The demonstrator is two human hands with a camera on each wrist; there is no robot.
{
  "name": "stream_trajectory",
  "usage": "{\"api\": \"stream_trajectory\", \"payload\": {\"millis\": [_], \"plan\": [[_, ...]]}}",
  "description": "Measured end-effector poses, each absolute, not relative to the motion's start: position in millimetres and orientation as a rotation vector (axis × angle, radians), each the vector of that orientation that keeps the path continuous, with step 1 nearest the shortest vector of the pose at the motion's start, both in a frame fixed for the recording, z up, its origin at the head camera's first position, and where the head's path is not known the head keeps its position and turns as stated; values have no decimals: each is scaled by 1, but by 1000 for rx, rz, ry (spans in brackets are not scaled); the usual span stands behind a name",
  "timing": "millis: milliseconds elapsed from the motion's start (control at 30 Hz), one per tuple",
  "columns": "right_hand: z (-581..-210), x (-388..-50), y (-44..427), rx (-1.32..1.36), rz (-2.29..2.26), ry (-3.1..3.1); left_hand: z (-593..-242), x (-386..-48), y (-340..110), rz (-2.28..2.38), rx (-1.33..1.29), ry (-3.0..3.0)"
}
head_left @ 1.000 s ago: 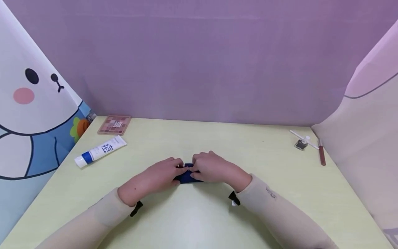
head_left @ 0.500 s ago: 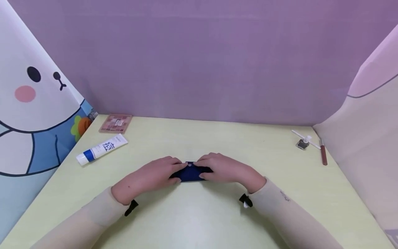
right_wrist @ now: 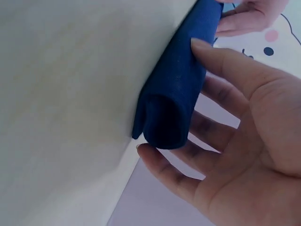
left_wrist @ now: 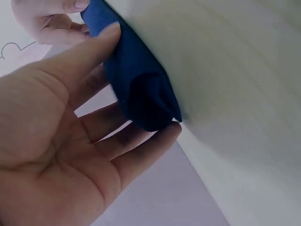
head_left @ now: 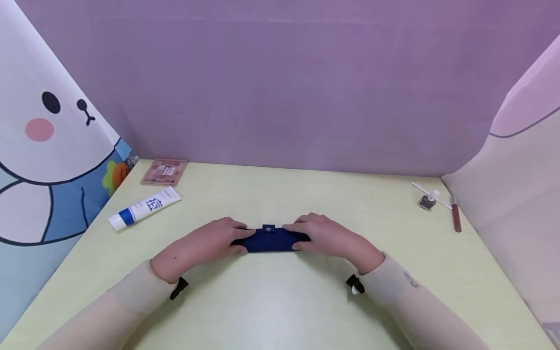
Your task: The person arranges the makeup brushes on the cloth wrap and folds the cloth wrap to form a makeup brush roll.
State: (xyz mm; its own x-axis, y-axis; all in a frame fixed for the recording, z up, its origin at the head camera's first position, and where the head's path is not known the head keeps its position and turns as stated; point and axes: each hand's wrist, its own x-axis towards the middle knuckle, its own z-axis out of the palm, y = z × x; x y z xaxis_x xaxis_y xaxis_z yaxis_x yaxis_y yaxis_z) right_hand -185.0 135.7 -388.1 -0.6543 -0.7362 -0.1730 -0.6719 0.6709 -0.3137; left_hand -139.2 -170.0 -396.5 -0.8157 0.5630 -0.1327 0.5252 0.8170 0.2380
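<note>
A dark blue soft fabric case (head_left: 273,241), rolled into a tube, lies crosswise on the table (head_left: 271,296). At its far edge a small tab with a metal snap (head_left: 269,228) sticks up. My left hand (head_left: 210,243) holds the left end, thumb on the near side and fingers around the far side. The right hand (head_left: 328,237) grips the other end the same way. In the right wrist view the open end of the rolled case (right_wrist: 164,120) shows a hollow; the case's left end (left_wrist: 150,101) is folded in, partly dark, in the left wrist view.
A white and blue tube (head_left: 146,208) and a pink makeup palette (head_left: 164,172) lie at the left. On the far right are a small dark bottle (head_left: 427,201), a white stick (head_left: 420,187) and a brown-handled tool (head_left: 456,217). A purple curtain (head_left: 284,87) hangs behind the table.
Both hands have slid apart from the middle of the case towards its two ends. More of the blue fabric shows, and the snap tab now stands out beyond the far edge.
</note>
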Motion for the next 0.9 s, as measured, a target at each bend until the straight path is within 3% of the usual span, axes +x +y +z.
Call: {"api": "stream_trajectory", "payload": {"millis": [600,900], "plan": [[-397,-211,133,-1063,-393,2684,-408,-178,-167,236,945,2896],[-392,-219,136,-1051,-370,2652,-403,-182,-169,289,912,2847]]}}
